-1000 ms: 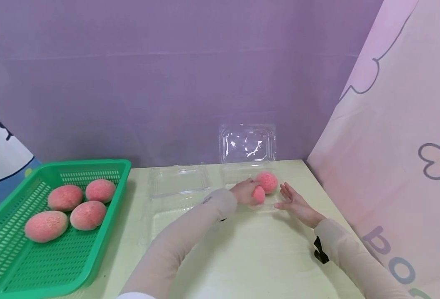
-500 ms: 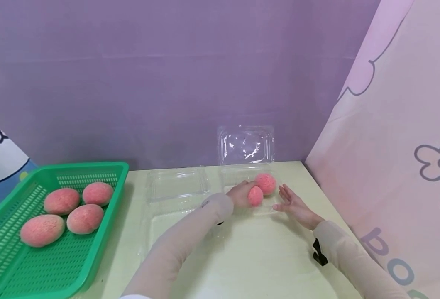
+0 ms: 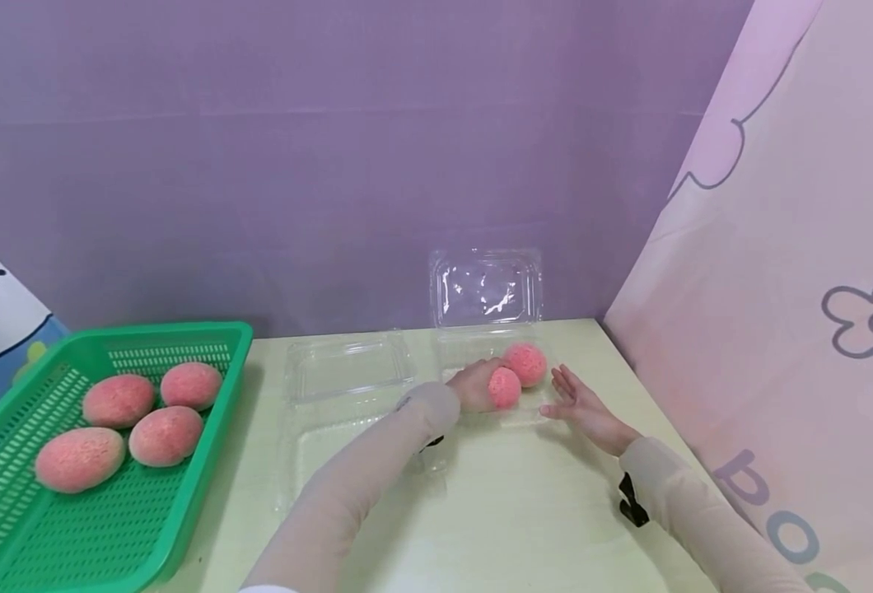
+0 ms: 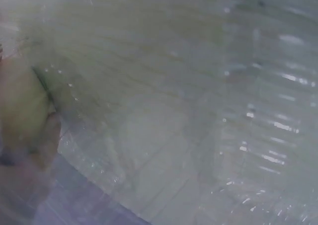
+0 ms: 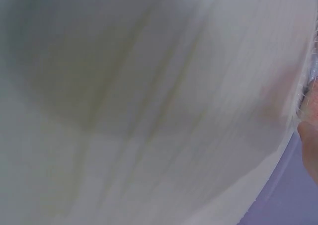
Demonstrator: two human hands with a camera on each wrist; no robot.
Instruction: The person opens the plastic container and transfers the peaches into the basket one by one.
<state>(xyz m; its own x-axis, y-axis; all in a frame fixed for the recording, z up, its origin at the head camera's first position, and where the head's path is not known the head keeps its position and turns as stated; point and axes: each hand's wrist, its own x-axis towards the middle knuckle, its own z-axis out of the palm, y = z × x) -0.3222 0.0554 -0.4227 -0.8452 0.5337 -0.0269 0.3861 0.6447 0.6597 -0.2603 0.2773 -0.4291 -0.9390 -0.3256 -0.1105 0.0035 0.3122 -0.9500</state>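
Note:
My left hand [image 3: 473,387] curls round the left side of a pink, rough-skinned oval [image 3: 505,389]; its fingers are partly hidden behind it. A second pink oval [image 3: 525,365] lies against it on the far right. Both are in the clear plastic clamshell box [image 3: 447,352], whose lid [image 3: 487,288] stands up at the back. Just right of the box, my right hand [image 3: 588,414] is held with straight fingers and thumb apart, near its edge. In the right wrist view a fingertip [image 5: 309,145] shows beside the plastic; the left wrist view is blurred.
A green perforated basket [image 3: 207,486] on the left holds several more pink ovals [image 3: 81,459]. Between it and my left arm lies a second clear clamshell box [image 3: 351,368], spread flat on the table [image 3: 511,519]. Purple cloth hangs behind; a printed sheet is at the right.
My left hand and the near pink oval have shifted slightly left, and more of that oval shows past the fingers. The right hand holds almost still.

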